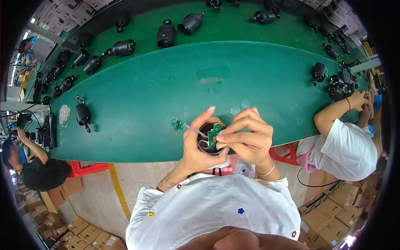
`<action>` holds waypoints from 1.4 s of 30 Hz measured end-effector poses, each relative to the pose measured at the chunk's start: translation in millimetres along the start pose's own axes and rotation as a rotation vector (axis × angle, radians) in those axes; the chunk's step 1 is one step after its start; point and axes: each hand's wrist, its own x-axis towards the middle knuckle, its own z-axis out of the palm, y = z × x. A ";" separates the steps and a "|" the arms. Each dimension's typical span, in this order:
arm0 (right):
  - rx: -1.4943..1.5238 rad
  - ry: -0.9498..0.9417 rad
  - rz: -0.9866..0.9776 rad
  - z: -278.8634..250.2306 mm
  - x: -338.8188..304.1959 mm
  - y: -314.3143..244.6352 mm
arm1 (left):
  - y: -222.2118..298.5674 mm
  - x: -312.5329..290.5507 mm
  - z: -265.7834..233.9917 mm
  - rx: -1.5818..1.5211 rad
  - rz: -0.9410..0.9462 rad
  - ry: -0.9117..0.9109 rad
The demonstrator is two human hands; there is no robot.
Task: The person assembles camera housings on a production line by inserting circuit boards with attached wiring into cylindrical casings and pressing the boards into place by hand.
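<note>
My left hand [191, 146] is wrapped round a round black housing [205, 150], its open end facing up. Over that opening stands a green circuit board [212, 134], tilted, with its lower part at the rim. The fingers of my right hand [252, 137] pinch the board's right edge. Thin pinkish wires [197, 131] run out of the housing to a smaller green board [178, 124], which sticks out left of my left thumb. How deep the larger board sits in the housing is hidden by my fingers.
One black housing [83, 113] lies on the green table [146, 96] to the left, near white granules [64, 115]. More housings [166, 34] lie along the far green strip. Co-workers sit at the left [43, 173] and right [350, 146]. Cardboard boxes [329, 218] stand behind.
</note>
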 end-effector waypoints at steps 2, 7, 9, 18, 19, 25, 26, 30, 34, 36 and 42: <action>-0.006 -0.022 0.008 -1.5 1.6 -1.2 | -6.2 2.1 -0.9 0.053 0.093 -0.007; -0.033 -0.103 0.016 -3.7 4.5 -3.6 | -14.4 10.0 -8.8 0.269 0.405 -0.059; -0.054 -0.143 -0.003 -3.9 5.1 -3.6 | -10.1 14.5 -12.5 0.374 0.465 -0.111; -0.184 -0.288 -0.001 0.7 15.9 -10.0 | -15.5 5.6 -8.0 0.346 0.318 0.002; -0.237 -0.273 -0.034 2.9 17.2 -11.8 | -17.3 5.8 -7.7 0.344 0.316 0.043; -0.360 -0.272 -0.136 5.6 17.3 -10.5 | -24.8 5.1 -9.0 0.287 0.324 0.090; -0.360 -0.273 -0.136 5.1 17.6 -9.4 | -24.7 5.6 -8.9 0.287 0.324 0.090; -0.145 -0.306 -0.054 0.8 19.9 -3.0 | -20.0 9.4 -9.4 0.270 0.313 0.080; -0.173 -0.360 -0.019 0.8 20.1 -3.8 | -20.4 10.8 -12.4 0.317 0.308 0.023; -0.181 -0.377 -0.006 -0.1 21.1 -4.1 | -19.6 10.6 -12.4 0.333 0.305 0.003; -0.300 -0.400 0.022 4.8 19.7 -6.9 | -13.6 7.6 -13.4 0.404 0.211 -0.027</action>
